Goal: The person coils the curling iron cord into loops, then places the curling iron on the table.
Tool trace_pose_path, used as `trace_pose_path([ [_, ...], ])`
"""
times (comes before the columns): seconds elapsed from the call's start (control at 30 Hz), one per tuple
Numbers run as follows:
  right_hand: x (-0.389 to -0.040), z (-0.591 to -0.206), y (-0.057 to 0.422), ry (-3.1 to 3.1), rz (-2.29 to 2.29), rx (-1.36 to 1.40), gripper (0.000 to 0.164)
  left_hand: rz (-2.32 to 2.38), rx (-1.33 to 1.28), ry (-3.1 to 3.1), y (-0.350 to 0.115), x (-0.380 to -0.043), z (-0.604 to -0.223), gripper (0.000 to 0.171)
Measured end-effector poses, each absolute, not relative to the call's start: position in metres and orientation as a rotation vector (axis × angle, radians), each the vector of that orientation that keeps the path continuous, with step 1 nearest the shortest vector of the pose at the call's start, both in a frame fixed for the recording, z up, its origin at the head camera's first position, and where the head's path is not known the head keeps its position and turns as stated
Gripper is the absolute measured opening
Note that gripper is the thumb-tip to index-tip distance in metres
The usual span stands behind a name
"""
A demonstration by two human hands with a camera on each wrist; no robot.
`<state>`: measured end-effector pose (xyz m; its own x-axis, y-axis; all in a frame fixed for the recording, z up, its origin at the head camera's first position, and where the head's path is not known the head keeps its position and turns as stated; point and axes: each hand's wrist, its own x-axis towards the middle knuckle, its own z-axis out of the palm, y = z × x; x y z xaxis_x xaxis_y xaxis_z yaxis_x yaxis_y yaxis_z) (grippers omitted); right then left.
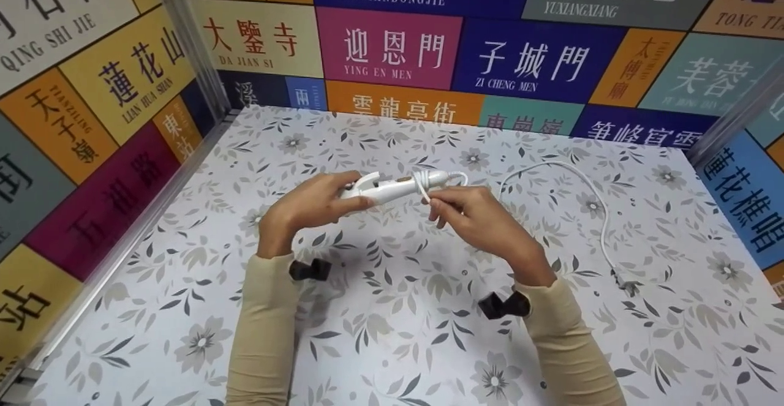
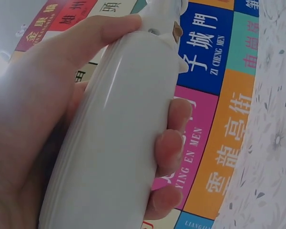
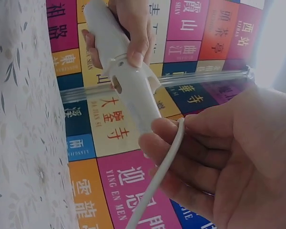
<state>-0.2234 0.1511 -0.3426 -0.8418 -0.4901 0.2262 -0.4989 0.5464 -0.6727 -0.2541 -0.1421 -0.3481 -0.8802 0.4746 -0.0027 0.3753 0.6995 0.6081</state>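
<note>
A white curling iron [image 1: 392, 190] is held up over the table, with its cord end pointing right. Fingers and thumb of my left hand [image 1: 312, 201] wrap its thick, smooth body [image 2: 109, 129], close behind the raised lever [image 1: 369, 180]. Several turns of white cord [image 1: 422, 180] loop around the narrower handle near the cord end. My right hand [image 1: 481, 219] pinches the cord [image 3: 157, 179] between thumb and fingertips, just below those loops. In the right wrist view, the handle [image 3: 136, 95] lies behind the right fingertips, which hide its end.
The loose cord [image 1: 603, 210] arcs across the table to the right and ends in a plug [image 1: 626, 286]. A floral-patterned cover [image 1: 392, 332] spans the table. Colourful sign-printed panels [image 1: 392, 48] stand at the back and both sides, with a clear strip [image 1: 199, 45] at the left corner.
</note>
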Motion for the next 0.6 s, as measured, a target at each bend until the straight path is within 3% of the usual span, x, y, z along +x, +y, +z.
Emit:
trace_pose_path([
  [0.33,-0.237,-0.363,0.151,-2.835,1.525,1.073,0.026,1.029,0.650,2.686,-0.152,-0.253,-0.350,0.038],
  [0.6,-0.254,-0.382,0.156,-2.878,1.671,1.076,0.029,1.055,0.701,2.683,-0.151,-0.255,-0.349,0.036],
])
